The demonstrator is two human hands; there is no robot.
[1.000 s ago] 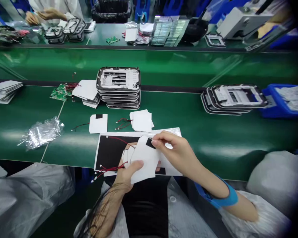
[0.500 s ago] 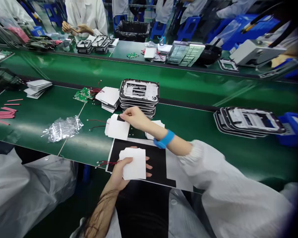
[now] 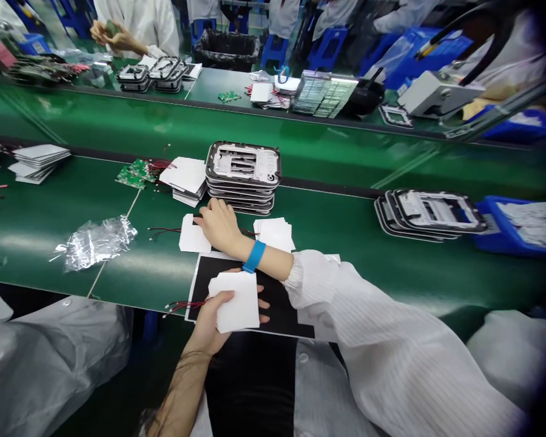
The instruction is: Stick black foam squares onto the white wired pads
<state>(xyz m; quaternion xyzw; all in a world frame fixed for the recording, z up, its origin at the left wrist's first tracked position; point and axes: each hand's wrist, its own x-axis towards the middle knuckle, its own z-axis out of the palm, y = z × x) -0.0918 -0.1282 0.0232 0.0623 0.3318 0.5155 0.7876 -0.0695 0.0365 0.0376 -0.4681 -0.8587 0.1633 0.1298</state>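
Note:
My left hand (image 3: 213, 312) grips a small stack of flat white square pieces (image 3: 239, 301), thumb on top and fingers spread beneath. Thin red and black leads with small plugs trail from its left side. With fingers curled together, my right hand (image 3: 221, 226) is at another white square piece (image 3: 194, 238) on the bench. A black strip (image 3: 196, 220) shows at its fingertips, on the piece's upper edge. A blue band circles the right wrist. Under my left hand lies a black sheet (image 3: 279, 309) with a white border. More white squares (image 3: 275, 233) lie right of my right hand.
Behind my hands stands a stack of black-and-white frames (image 3: 243, 164), beside white squares (image 3: 185, 176) and green circuit boards (image 3: 134, 174). A clear plastic bag (image 3: 100, 243) lies left. More frames (image 3: 430, 212) and a blue bin (image 3: 523, 224) are right. A co-worker's hands (image 3: 118, 37) are across.
My right hand has shifted slightly left and turned, now covering more of the white piece. My left hand keeps its stack. The view has shifted a little to the right.

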